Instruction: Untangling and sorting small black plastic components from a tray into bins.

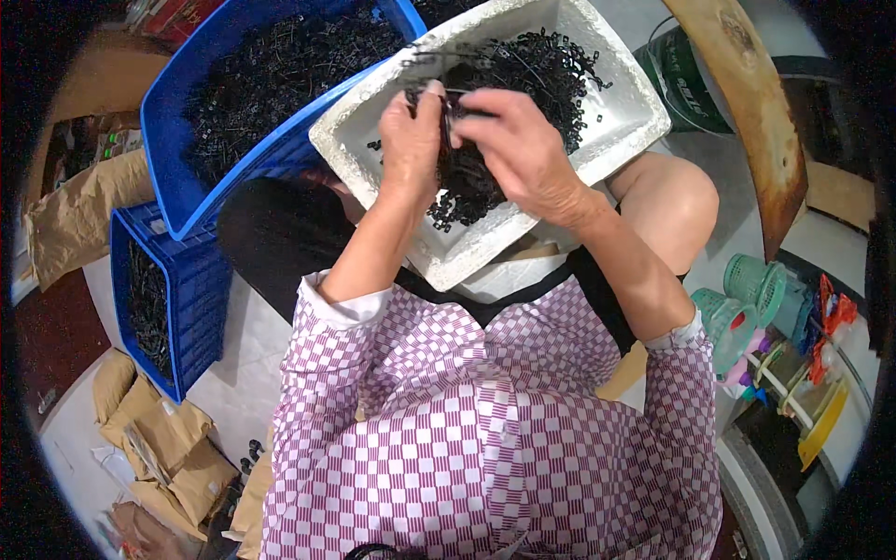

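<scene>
- Purple-and-white checked shirt (439, 467) fills the lower middle, its sleeves ending in pale cuffs below bare forearms.
- Beyond it, a white foam box (627, 126) sits tilted between the bent legs, one knee (679, 196) bare beside its right side.
- Small black parts (560, 70) lie in a loose heap inside the box, thickest toward the far side, with some spread down to the near end.
- The left hand (411, 149) is over the box, thumb and fingers closed on a thin dark piece (446, 126).
- The right hand (523, 154) is just beside it, fingers bent toward the same piece; blur hides the fingertips, so I cannot tell whether they grip it.
- That dark piece is between the two hands, above the heap.
- On the left, a large blue bin (161, 154) holds many more black parts, its edge close against the foam box.
- Below that bin, a smaller blue crate (201, 308) also has black parts in it.
- Brown paper bags (182, 457) lie at lower left.
- To the right are a dark green bucket (686, 84), a curved wooden board (761, 121) and light green plastic baskets (758, 287).
</scene>
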A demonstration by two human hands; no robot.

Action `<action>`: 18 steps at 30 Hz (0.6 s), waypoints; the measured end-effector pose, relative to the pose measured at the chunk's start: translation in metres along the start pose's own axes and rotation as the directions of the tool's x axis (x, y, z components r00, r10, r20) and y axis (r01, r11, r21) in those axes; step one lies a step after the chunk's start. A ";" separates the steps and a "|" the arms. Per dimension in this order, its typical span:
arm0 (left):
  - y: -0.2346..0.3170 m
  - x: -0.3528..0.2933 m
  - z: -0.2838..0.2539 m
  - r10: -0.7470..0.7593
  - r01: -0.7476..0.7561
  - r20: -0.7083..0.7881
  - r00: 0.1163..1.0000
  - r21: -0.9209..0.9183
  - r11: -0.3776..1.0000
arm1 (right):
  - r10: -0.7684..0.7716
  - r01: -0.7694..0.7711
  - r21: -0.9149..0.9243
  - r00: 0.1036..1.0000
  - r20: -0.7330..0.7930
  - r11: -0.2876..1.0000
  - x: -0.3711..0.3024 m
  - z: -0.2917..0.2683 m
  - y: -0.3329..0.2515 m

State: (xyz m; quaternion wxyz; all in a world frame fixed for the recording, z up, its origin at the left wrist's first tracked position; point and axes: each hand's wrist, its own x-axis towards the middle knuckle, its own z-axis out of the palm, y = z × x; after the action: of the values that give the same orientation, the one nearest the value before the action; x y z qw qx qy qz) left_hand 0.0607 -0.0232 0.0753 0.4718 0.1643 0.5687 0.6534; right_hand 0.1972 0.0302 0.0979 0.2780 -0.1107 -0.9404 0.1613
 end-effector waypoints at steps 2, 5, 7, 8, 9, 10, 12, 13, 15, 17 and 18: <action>0.009 -0.002 0.001 -0.006 0.005 -0.057 0.998 -0.008 1.000 | 0.304 -0.259 0.283 0.944 -0.129 0.924 0.001 -0.002 0.001; 0.013 -0.001 0.002 0.045 -0.046 -0.097 0.994 -0.010 0.999 | 0.595 -0.436 0.609 0.800 -0.075 0.663 0.003 -0.003 0.003; 0.014 0.001 0.004 0.148 -0.149 -0.122 0.981 -0.002 0.989 | 0.768 -0.496 0.845 0.615 0.179 0.200 0.003 -0.004 0.005; 0.013 0.002 0.004 0.147 -0.148 -0.120 0.982 -0.002 0.989 | 0.770 -0.496 0.845 0.613 0.178 0.200 0.002 -0.004 0.004; 0.013 0.002 0.005 0.173 -0.174 -0.140 0.975 0.006 0.985 | 0.774 -0.518 0.841 0.593 0.223 0.154 0.002 -0.004 0.001; 0.012 0.003 0.006 0.200 -0.200 -0.160 0.967 0.015 0.980 | 0.775 -0.540 0.835 0.572 0.269 0.109 0.003 -0.004 -0.003; 0.011 0.003 0.007 0.225 -0.225 -0.178 0.958 0.024 0.974 | 0.776 -0.560 0.826 0.548 0.313 0.063 0.005 -0.002 -0.008; 0.010 0.002 0.009 0.236 -0.236 -0.169 0.957 0.021 0.972 | 0.786 -0.605 0.761 0.578 0.219 0.233 0.007 0.000 -0.011; 0.008 0.001 0.012 0.257 -0.258 -0.150 0.955 0.014 0.966 | 0.754 -0.649 0.544 0.655 0.044 0.532 0.011 0.005 -0.015; 0.005 -0.001 0.016 0.240 -0.242 -0.129 0.962 -0.002 0.970 | 0.749 -0.627 0.550 0.663 0.003 0.553 0.015 0.009 -0.016; 0.006 -0.003 0.019 0.225 -0.229 -0.111 0.968 -0.017 0.973 | 0.739 -0.601 0.555 0.672 -0.037 0.575 0.017 0.010 -0.016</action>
State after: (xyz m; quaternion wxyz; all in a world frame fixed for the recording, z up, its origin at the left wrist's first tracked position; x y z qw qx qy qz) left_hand 0.0741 -0.0138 0.0878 0.3648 0.1856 0.5612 0.7194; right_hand 0.1757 0.0183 0.1037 0.3366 -0.4061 -0.7038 0.4758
